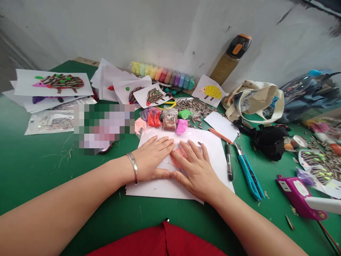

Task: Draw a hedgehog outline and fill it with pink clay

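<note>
My left hand (pixel 157 158) lies flat on a stack of white paper (pixel 160 188), fingers stretched out and a silver bracelet at the wrist. Beside it my right hand (pixel 195 169) rests on the same paper with its fingers spread; the two thumbs meet. A flat patch of peach-pink clay (pixel 180 156) shows between the hands, partly hidden under the right fingers, near thin pen lines. Just beyond the paper sit small bags of clay: peach (pixel 140 127), red (pixel 154 117), brown (pixel 169 118), pink (pixel 182 126) and green (pixel 184 113).
Right of the paper lie a black pen (pixel 228 161), a blue utility knife (pixel 249 170) and an orange stick (pixel 221 135). Sunflower seeds (pixel 195 106) are heaped behind. Hedgehog pictures (pixel 64 83) lie at back left. A bottle (pixel 230 58) and cloth bag (pixel 250 99) stand at back right.
</note>
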### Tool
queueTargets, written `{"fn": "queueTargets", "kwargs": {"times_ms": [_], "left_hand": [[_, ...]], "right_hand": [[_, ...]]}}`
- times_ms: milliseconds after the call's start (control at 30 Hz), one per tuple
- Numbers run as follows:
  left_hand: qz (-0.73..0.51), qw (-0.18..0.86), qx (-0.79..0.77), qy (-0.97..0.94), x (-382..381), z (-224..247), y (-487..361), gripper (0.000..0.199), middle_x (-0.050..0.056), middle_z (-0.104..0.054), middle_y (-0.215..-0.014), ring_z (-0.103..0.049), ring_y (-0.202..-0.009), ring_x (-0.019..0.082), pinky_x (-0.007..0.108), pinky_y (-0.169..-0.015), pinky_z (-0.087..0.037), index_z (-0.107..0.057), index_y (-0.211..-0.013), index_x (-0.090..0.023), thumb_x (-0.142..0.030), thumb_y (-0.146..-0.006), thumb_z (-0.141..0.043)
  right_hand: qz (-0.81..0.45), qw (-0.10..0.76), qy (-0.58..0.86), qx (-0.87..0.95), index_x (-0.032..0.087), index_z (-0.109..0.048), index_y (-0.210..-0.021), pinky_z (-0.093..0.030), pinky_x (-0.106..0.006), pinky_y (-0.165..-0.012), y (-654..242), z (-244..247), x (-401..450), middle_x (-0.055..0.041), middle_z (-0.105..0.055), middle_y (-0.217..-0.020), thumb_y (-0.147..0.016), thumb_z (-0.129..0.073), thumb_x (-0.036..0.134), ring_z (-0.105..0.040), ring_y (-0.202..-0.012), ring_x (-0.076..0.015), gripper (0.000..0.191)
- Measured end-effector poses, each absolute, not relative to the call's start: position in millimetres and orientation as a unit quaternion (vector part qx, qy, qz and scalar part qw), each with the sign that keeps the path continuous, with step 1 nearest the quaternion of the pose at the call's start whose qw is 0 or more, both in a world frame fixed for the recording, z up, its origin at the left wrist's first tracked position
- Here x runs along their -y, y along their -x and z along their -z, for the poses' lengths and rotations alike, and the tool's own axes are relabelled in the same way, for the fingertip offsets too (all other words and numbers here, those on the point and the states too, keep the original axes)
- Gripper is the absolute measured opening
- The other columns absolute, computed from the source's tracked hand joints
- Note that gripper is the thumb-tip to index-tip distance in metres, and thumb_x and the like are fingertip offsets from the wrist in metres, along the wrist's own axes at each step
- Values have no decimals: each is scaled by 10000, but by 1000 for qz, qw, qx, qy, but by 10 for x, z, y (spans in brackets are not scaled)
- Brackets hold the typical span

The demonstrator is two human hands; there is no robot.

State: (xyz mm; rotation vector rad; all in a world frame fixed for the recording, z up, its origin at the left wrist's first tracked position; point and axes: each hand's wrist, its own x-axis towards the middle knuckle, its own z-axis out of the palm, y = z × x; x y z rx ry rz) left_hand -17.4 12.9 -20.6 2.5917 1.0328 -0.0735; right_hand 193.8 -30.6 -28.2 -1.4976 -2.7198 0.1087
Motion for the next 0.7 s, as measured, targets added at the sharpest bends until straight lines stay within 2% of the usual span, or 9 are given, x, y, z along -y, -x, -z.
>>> {"fn": "queueTargets", "kwargs": {"times_ms": [233,467,700], "left_hand": [[26,174,-362,-916,-146,240,195,892,140,-229,-1557,-148,-1442,299,476,-1153,-69,-241,-1490,-123,-676,-830,-476],[31,162,-354,-921,-144,251,212,828,117,-180,-1574,-128,-1446,294,486,-1150,-64,-243,-1498,-201,-646,-844,-489],[35,154,-354,-922,-131,229,207,806,123,-181,-1572,-132,-1445,301,494,-1148,-77,-249,-1498,-216,-635,-856,-500]], "right_hand": [[-16,28,493,870,287,-327,-1476,-109,-655,-1105,-2064,242,330,-117,-189,-1579,-935,-294,609,-153,-1433,-363,631],[-10,12,489,872,284,-402,-1438,-75,-676,-1097,-2169,236,358,-86,-256,-1563,-936,-316,597,-149,-1431,-368,597],[2,50,479,876,285,-440,-1412,-52,-662,-1104,-2187,198,364,-97,-234,-1569,-936,-360,570,-149,-1434,-352,561]]}}
